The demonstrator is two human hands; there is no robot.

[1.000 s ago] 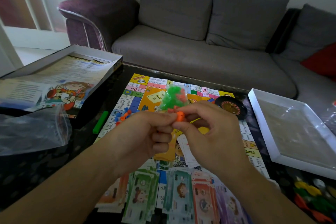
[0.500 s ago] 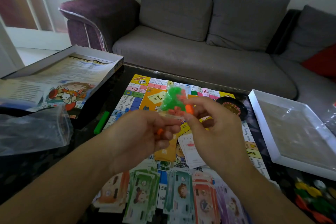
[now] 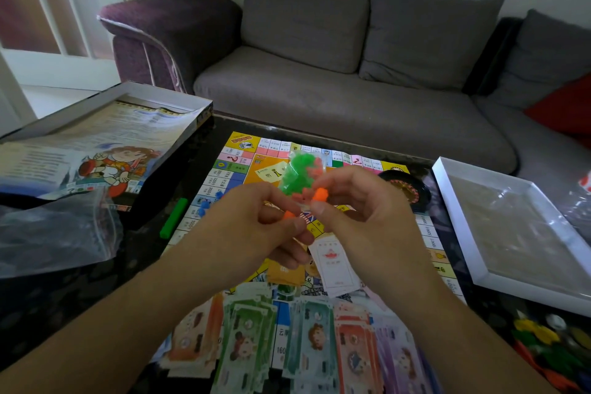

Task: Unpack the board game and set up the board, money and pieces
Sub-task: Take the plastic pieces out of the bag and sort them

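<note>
Head view: your left hand [image 3: 256,227] and right hand [image 3: 361,211] both pinch a small clear plastic bag [image 3: 299,176] of lumpy green and orange pieces, held just above the fingertips. Your right hand pinches one orange piece [image 3: 319,194]. Bag's lower edge hidden by fingers. Glossy paper board [image 3: 236,166] lies flat beneath your hands; money [image 3: 319,339] nearer you, blurred.

Green and orange pieces [image 3: 299,177], multicoloured board [image 3: 236,166], grey sofa [image 3: 335,99] (purple arm), perhaps a red cushion [image 3: 566,109].
</note>
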